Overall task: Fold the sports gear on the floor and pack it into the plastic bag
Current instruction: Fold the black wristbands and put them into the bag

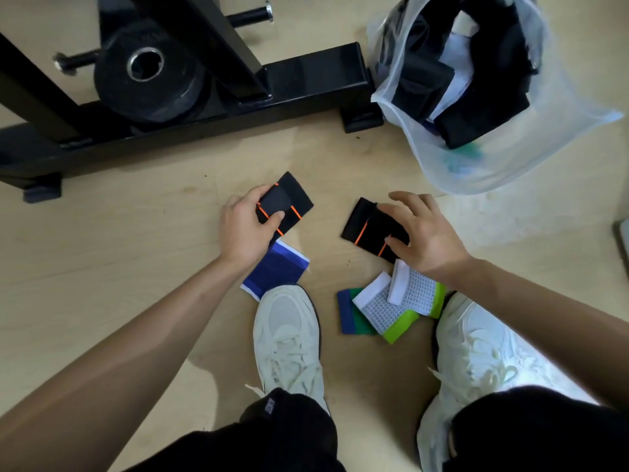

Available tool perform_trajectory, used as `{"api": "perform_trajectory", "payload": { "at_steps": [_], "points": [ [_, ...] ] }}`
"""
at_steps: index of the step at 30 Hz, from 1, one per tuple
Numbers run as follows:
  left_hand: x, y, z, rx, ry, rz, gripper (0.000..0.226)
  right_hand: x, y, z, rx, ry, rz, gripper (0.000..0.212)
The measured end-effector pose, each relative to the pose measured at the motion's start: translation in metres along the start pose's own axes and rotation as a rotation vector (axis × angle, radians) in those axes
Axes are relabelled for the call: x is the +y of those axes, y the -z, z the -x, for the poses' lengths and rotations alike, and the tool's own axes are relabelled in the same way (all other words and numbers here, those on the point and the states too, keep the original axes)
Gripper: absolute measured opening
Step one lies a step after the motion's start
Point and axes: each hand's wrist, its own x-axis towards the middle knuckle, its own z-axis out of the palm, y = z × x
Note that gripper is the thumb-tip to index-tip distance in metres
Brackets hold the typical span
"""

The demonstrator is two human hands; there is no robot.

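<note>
My left hand point(243, 229) grips a black wrist wrap with orange stripes point(295, 203), held just above the floor. My right hand point(422, 233) rests with spread fingers on a second black orange-striped wrap point(362, 222) lying on the floor; its thumb and fingertips touch it. A blue band with white edges point(272, 272) lies under my left wrist. Between my shoes lie two white mesh bands with lime edges point(417, 296) and a blue and green band point(350, 316). The clear plastic bag point(510, 158) sits at the upper right, holding folded black and white gear.
A black weight rack base point(306, 80) with a weight plate point(146, 76) stands across the upper left. My two white sneakers point(289, 338) are planted on the light wood floor close to the bands. A grey object edge shows at the far right.
</note>
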Motion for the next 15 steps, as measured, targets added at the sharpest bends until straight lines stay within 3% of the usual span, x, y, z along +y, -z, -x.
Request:
{"api": "perform_trajectory", "payload": {
  "at_steps": [3, 8, 9, 12, 15],
  "points": [
    [0.019, 0.002, 0.003, -0.07, -0.021, 0.291, 0.025, 0.008, -0.006, -0.002, -0.079, -0.003, 0.053, 0.06],
    [0.049, 0.0, 0.016, -0.278, 0.154, 0.708, 0.021, -0.003, -0.001, 0.001, 0.027, -0.077, -0.079, 0.029],
    [0.052, -0.003, 0.02, -0.309, 0.183, 0.757, 0.022, -0.011, 0.004, 0.001, 0.029, -0.164, -0.249, 0.028],
    [0.062, -0.014, 0.036, -0.363, 0.289, 0.881, 0.033, -0.039, 0.017, 0.002, -0.112, -0.495, -1.082, 0.033],
    [0.072, -0.027, 0.052, -0.399, 0.343, 0.9, 0.029, -0.053, 0.014, 0.008, -0.084, -0.529, -1.345, 0.029]
  ]
}}
